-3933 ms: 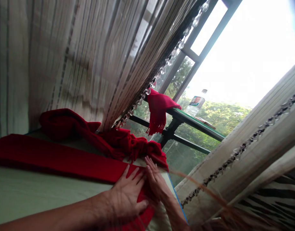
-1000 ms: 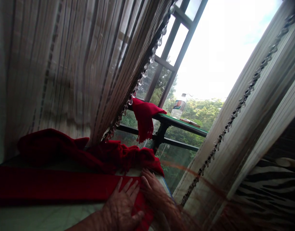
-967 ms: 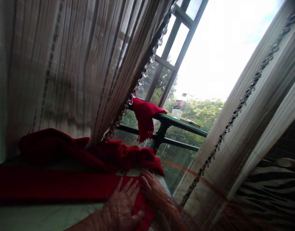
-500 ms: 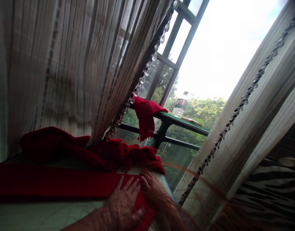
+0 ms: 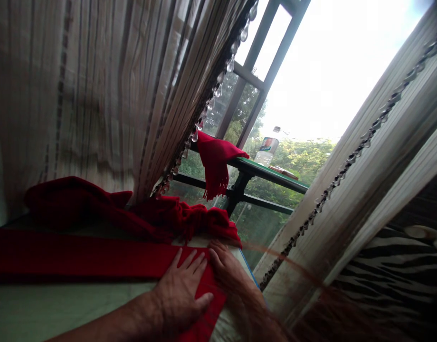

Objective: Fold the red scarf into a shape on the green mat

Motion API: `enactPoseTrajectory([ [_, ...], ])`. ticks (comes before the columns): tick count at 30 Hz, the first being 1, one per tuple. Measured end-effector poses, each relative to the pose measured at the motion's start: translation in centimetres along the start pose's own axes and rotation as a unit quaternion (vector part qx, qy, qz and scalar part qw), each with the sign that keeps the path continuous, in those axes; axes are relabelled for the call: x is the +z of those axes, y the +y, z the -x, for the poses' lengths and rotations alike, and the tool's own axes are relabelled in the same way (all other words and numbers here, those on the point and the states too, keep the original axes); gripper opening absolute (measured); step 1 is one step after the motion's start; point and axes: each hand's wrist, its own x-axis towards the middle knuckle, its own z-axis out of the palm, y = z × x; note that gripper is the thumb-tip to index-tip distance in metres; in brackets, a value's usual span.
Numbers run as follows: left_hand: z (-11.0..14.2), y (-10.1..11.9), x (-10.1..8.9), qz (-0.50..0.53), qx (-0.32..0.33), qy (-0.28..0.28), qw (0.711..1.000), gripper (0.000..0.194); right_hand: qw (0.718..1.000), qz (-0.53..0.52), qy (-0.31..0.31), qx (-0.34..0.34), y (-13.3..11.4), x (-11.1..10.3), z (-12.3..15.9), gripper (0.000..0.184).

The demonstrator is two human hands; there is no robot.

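Observation:
A long red scarf [image 5: 79, 254] lies flat as a folded band across a pale green sheet [image 5: 43, 304]. My left hand [image 5: 181, 292] rests on the scarf's near end, fingers spread and flat. Beside it, my right hand [image 5: 229, 270] also presses flat on the cloth's end by the bed edge, fingers stretched out. Behind the band, the rest of the red cloth [image 5: 133, 213] is bunched in a heap against the curtain.
Striped beige curtains [image 5: 108, 95] hang left and right of a window. Another red fringed cloth [image 5: 214, 159] hangs over a green ledge [image 5: 271, 173] with a plastic bottle [image 5: 266, 149] on it. A zebra-print fabric [image 5: 393, 266] is at right.
Both hands stay flat on the scarf's end, barely shifting. The view has tilted a little, so everything sits slightly higher in the picture.

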Motion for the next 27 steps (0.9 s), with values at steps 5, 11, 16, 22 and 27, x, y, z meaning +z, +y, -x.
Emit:
enactPoseTrajectory([
  [5, -0.1, -0.2, 0.5, 0.005, 0.011, 0.021, 1.0, 0.075, 0.999, 0.004, -0.021, -0.036, -1.4, -0.8, 0.1, 0.048],
  [11, -0.1, -0.3, 0.5, -0.003, 0.021, 0.026, 0.999, 0.073, 0.998, 0.001, -0.039, -0.044, -1.9, -0.2, 0.2, 0.048],
  [16, -0.2, -0.3, 0.5, -0.01, 0.008, 0.022, 1.0, 0.076, 0.999, 0.008, -0.033, -0.014, -0.1, 0.4, -0.1, 0.053],
  [22, -0.1, -0.1, 0.4, -0.007, 0.007, 0.032, 0.999, 0.074, 0.999, 0.008, -0.032, -0.029, -0.1, 0.4, -0.2, 0.052],
  [27, -0.2, -0.7, 0.7, -0.004, 0.026, 0.036, 0.999, 0.075, 0.998, 0.004, -0.04, -0.054, -0.9, 0.2, -0.1, 0.05],
])
